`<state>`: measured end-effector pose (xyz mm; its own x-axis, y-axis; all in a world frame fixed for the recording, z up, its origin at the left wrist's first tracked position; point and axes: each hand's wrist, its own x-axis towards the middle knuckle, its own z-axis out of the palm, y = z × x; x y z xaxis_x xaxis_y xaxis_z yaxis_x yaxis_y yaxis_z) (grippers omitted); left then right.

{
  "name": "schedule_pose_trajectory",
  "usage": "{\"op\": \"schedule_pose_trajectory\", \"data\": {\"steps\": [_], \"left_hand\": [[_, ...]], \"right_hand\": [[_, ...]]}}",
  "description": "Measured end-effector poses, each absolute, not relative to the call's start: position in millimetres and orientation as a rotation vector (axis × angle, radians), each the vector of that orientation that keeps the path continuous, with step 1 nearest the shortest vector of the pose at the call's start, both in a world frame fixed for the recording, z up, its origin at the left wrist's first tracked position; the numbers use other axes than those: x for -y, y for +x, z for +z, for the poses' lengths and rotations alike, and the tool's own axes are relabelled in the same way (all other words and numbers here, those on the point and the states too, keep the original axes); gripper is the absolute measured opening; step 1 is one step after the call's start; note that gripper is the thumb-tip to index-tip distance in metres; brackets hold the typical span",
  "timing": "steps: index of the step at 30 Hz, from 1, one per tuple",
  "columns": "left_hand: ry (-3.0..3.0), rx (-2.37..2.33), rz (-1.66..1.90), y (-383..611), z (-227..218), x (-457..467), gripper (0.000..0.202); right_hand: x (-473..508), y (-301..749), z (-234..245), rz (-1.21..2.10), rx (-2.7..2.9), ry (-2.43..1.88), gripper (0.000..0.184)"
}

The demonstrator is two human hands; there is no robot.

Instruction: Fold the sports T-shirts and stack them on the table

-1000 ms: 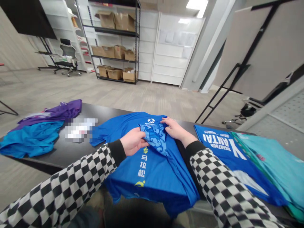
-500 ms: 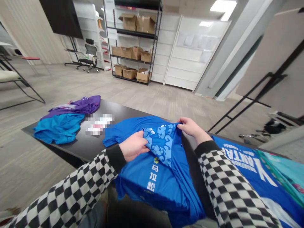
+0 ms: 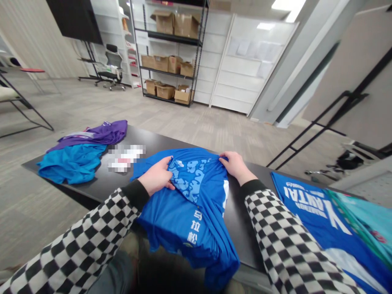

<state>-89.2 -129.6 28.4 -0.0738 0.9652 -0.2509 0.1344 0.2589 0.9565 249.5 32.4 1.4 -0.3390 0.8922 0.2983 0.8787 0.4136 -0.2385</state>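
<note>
A blue T-shirt (image 3: 186,228) with white characters down its front lies across the dark table (image 3: 153,141), its lower part hanging over the near edge. My left hand (image 3: 157,177) pinches a folded-over section with a light-blue wave pattern. At the shirt's far right corner, my right hand (image 3: 234,165) grips the fabric between thumb and fingers. Part of the cloth under the left fingers is hidden.
Crumpled purple (image 3: 107,132) and bright blue garments (image 3: 72,163) lie at the table's left end, near a blurred white item (image 3: 125,158). Flat blue (image 3: 309,208) and turquoise shirts (image 3: 361,216) lie at right. Shelving with boxes (image 3: 167,63) stands beyond.
Both hands have moved left with the pinched cloth. The shirt's right side has shifted left, and a white patch now shows at its right edge.
</note>
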Motion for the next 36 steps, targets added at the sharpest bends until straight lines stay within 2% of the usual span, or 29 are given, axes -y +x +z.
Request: {"op": "schedule_pose_trajectory", "data": {"steps": [2,9,13,16,20,25,29,31,35,36], "left_hand": [[1.260,-1.601,0.927,-93.9,24.2,128.9,0.099],[2.144,-2.029,0.855,-98.5,30.8,139.7,0.067],[2.463,-1.805,0.779,-80.8,38.2,152.2,0.056],[2.528,-1.560,0.462,-71.0,30.1,155.4,0.065],[2.447,-1.537,0.139,-70.2,20.1,152.9,0.082],[2.364,-1.652,0.017,-87.7,23.0,141.0,0.080],[2.338,-1.811,0.036,-103.0,29.9,135.8,0.079],[2.382,-1.895,0.197,-98.0,39.6,149.4,0.075],[2.296,-1.517,0.750,-48.8,50.4,228.4,0.040],[2.131,-1.426,0.772,-31.6,45.6,255.2,0.039]], "right_hand": [[-28.1,247.4,3.3,-0.055,2.281,-1.509,0.024],[15.2,235.4,19.7,-0.131,2.309,-1.272,0.029],[40.9,228.9,17.4,0.019,2.420,-1.283,0.032],[45.0,231.8,7.7,0.167,2.490,-1.420,0.045],[36.2,240.4,1.9,0.340,2.495,-1.686,0.063],[31.0,243.1,4.9,0.367,2.529,-1.719,0.067],[32.7,242.2,3.7,0.357,2.527,-1.712,0.069],[32.8,242.6,1.8,0.352,2.517,-1.700,0.070],[30.6,244.8,-3.4,0.341,2.492,-1.639,0.073],[30.0,245.4,-4.6,0.338,2.487,-1.626,0.074]]}}
